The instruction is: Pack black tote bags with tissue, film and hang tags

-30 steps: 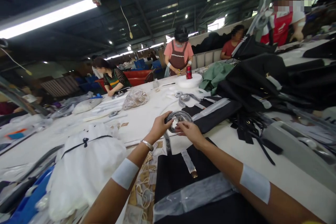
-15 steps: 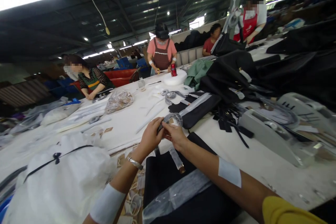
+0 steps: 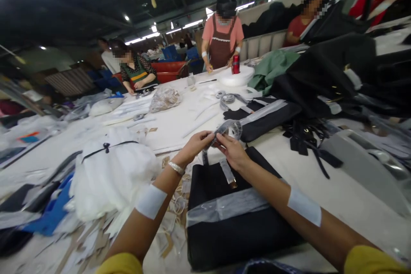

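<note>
A dark strap wrapped in clear plastic (image 3: 236, 126) curves in a loop above the top edge of a black bag (image 3: 224, 246). My left hand (image 3: 199, 142) pinches it on the left. Close beside, my right hand (image 3: 233, 150) has thumb and fingers closed on the same strap. The bag lies in front of me, with a band of clear film (image 3: 229, 204) across its face. Below my hands a short tab wrapped in film (image 3: 227, 171), with a gold-coloured metal end, hangs over the bag. The strap's lower ends are partly hidden by my hands.
A white bundle tied with black cord (image 3: 117, 167) stands on my left, near a blue bin (image 3: 53, 212). Black straps (image 3: 305, 141) and a grey plastic device (image 3: 366, 167) lie on the right. Another black bag (image 3: 269, 117) is ahead. Several people work across the table.
My view has turned left and downward, so the scene appears shifted to the right and more of the black bag shows. Both hands stay on the strap, and their fingers have shifted slightly.
</note>
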{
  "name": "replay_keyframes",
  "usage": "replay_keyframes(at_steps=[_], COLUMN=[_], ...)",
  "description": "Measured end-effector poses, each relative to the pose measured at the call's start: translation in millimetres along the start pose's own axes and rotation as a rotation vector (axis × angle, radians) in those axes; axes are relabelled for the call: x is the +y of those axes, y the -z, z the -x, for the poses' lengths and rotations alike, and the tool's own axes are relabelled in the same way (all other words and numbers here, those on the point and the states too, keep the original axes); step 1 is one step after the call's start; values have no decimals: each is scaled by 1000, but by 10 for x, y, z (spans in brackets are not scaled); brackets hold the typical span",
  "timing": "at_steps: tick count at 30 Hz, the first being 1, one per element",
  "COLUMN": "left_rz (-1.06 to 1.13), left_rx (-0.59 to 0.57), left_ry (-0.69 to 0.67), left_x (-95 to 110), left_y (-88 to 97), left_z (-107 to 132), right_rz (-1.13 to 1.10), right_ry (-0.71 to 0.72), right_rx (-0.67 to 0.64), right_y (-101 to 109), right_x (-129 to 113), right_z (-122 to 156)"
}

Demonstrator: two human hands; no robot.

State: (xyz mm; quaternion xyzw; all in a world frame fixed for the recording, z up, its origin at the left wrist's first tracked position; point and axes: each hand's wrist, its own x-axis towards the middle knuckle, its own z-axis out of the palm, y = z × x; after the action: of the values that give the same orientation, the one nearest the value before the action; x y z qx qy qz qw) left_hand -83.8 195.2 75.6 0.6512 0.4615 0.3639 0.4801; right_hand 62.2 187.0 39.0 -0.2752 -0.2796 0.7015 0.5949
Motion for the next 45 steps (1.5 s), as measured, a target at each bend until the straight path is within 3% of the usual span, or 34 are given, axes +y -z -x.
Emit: replay_keyframes(at_steps=[2, 5, 8, 11, 17, 23, 27, 31, 36, 40, 43, 45], left_rz=[16, 43, -64, -211, -299, 55, 145, 167, -24, -330, -470, -443], left_rx=[52, 152, 186, 147, 114, 50, -27, 13, 145, 139, 146, 136], left_ry=[-9, -36, -72, -89, -88, 12, 0, -3, -57, -139, -113, -68], left_x=[-15, -49, -83, -123, -138, -31, 9, 26, 38, 2, -82, -132], left_y=[23, 58, 86, 83, 13, 9, -16, -102, -196, -233, -228, -195], left_z=[1, 16, 28, 27, 63, 133, 95, 86, 110, 130, 134, 108], right_rz=[113, 456, 715, 638, 324, 307, 364, 417, 363, 315, 362, 448], right_ry=[1, 28, 64, 30, -18, 19, 75, 154, 164, 151, 111, 79], right_rx=[-49, -82, -120, -111, 19, -4, -48, -44, 33, 82, 46, -41], right_y=[44, 160, 255, 261, 112, -1, -9, 40, 68, 63, 101, 170], right_x=[-36, -104, -128, -81, -50, -148, -176, -164, -120, -82, -122, -239], right_z=[-15, 6, 70, 92, -4, 94, 141, 95, 40, 53, 108, 204])
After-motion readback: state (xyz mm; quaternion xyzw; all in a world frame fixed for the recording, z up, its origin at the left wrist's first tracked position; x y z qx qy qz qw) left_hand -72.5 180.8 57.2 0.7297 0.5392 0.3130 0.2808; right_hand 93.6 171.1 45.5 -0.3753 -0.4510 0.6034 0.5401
